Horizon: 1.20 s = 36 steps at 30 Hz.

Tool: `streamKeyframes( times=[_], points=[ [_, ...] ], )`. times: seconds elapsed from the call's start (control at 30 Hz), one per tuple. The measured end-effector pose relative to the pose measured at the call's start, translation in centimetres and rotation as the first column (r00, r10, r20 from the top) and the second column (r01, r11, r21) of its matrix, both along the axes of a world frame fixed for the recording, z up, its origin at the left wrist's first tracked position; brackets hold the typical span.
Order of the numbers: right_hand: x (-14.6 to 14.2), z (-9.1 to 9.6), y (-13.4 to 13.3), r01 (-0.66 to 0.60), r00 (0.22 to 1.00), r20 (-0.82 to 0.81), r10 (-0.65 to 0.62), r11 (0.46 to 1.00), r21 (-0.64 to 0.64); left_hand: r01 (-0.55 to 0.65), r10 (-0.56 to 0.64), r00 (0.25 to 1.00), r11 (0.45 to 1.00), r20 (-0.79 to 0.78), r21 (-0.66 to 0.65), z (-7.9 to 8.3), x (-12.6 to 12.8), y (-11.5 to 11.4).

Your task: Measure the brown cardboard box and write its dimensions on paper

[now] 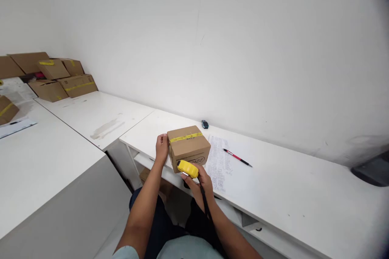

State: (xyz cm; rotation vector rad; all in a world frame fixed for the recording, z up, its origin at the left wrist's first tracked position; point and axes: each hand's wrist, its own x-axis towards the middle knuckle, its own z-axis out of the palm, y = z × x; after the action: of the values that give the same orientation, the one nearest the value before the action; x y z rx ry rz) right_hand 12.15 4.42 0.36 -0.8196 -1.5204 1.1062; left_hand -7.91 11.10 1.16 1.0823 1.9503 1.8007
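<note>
A cardboard box (194, 145) with yellow tape across its top and dark print on its front stands at the near edge of the white desk. My left hand (162, 147) is against the box's left side, its fingers curled in at the edge. In front of the box's lower front face, my right hand (202, 182) is closed around a yellow tape measure (188, 168) with a dark strap hanging from it. No drawn-out blade can be made out.
Right of the box lie handwritten sheets (220, 166) with a red and black pen (237, 157) on the paper. A small dark object (205, 124) sits by the wall. Several cardboard boxes (77, 85) are stacked at the far left. A dark object (372, 168) stands at the right.
</note>
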Motion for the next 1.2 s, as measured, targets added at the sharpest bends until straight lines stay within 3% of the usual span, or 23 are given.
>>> streamKeyframes(
  times=[0.07, 0.13, 0.2, 0.23, 0.3, 0.37, 0.5, 0.57, 0.63, 0.7, 0.77, 0.83, 0.9, 0.97, 1.03, 1.13, 1.2],
  points=[
    [0.3, -0.2, 0.1, -0.01, 1.0, -0.023, 0.009, 0.999, -0.041, -0.098, 0.097, 0.994, 0.995, 0.042, 0.012, 0.4, 0.8, -1.2],
    [0.8, 0.0, 0.1, -0.047, 0.997, -0.07, 0.04, 0.995, -0.092, -0.12, 0.117, 0.99, 0.992, 0.073, 0.035, 1.0, 2.1, -3.5],
    [1.5, 0.5, 0.1, -0.124, 0.988, -0.102, 0.112, 0.985, -0.118, 0.004, -0.007, 0.995, 0.999, 0.097, 0.037, 1.5, 4.0, -6.6],
    [1.9, 0.8, 0.0, -0.175, 0.981, -0.11, 0.163, 0.978, -0.117, 0.133, -0.133, 0.984, 0.991, 0.116, 0.009, 1.8, 4.9, -8.2],
    [2.6, 1.4, -0.1, -0.311, 0.949, -0.087, 0.303, 0.944, -0.106, 0.406, -0.384, 0.898, 0.911, 0.213, -0.068, 2.5, 6.7, -11.0],
    [3.1, 2.0, -0.2, -0.43, 0.903, -0.063, 0.425, 0.894, -0.122, 0.581, -0.528, 0.789, 0.807, 0.312, -0.102, 3.1, 7.8, -13.1],
    [3.5, 2.8, 0.0, -0.54, 0.841, -0.097, 0.532, 0.814, -0.216, 0.722, -0.642, 0.657, 0.686, 0.396, -0.085, 4.2, 8.2, -14.6],
    [3.6, 2.9, 0.1, -0.554, 0.832, -0.124, 0.541, 0.795, -0.248, 0.794, -0.69, 0.569, 0.603, 0.448, -0.079, 4.4, 7.8, -14.7],
    [3.7, 2.7, 0.3, -0.551, 0.833, -0.121, 0.539, 0.796, -0.249, 0.82, -0.687, 0.517, 0.568, 0.511, -0.066, 4.6, 7.5, -14.6],
    [4.1, 2.3, 0.9, -0.537, 0.841, -0.076, 0.536, 0.81, -0.238, 0.788, -0.632, 0.531, 0.613, 0.564, -0.054, 4.8, 7.0, -14.3],
    [5.1, 1.8, 2.6, -0.5, 0.861, -0.022, 0.508, 0.837, -0.222, 0.69, -0.55, 0.57, 0.723, 0.611, 0.007, 5.1, 5.8, -14.3],
    [6.9, 1.5, 5.9, -0.406, 0.913, -0.038, 0.406, 0.897, -0.177, 0.517, -0.462, 0.576, 0.845, 0.674, 0.137, 5.3, 3.7, -14.7],
    [9.4, 1.7, 10.5, -0.236, 0.963, -0.158, 0.218, 0.966, -0.109, 0.277, -0.382, 0.554, 0.923, 0.74, 0.268, 5.4, 0.6, -15.7],
    [12.1, 2.2, 15.7, -0.152, 0.96, -0.252, 0.12, 0.982, -0.11, 0.102, -0.323, 0.54, 0.942, 0.777, 0.321, 5.3, -2.7, -17.1],
    [14.4, 3.0, 20.1, -0.082, 0.958, -0.283, 0.046, 0.99, -0.116, 0.043, -0.304, 0.515, 0.943, 0.801, 0.33, 4.9, -5.3, -18.2],
    [15.3, 3.7, 23.8, -0.085, 0.958, -0.282, 0.049, 0.989, -0.118, 0.082, -0.29, 0.512, 0.954, 0.809, 0.29, 4.1, -6.4, -18.0],
    [13.9, 3.7, 24.6, -0.163, 0.96, -0.247, 0.132, 0.981, -0.107, 0.156, -0.245, 0.586, 0.97, 0.772, 0.189, 3.8, -5.0, -16.8]
  ],
)
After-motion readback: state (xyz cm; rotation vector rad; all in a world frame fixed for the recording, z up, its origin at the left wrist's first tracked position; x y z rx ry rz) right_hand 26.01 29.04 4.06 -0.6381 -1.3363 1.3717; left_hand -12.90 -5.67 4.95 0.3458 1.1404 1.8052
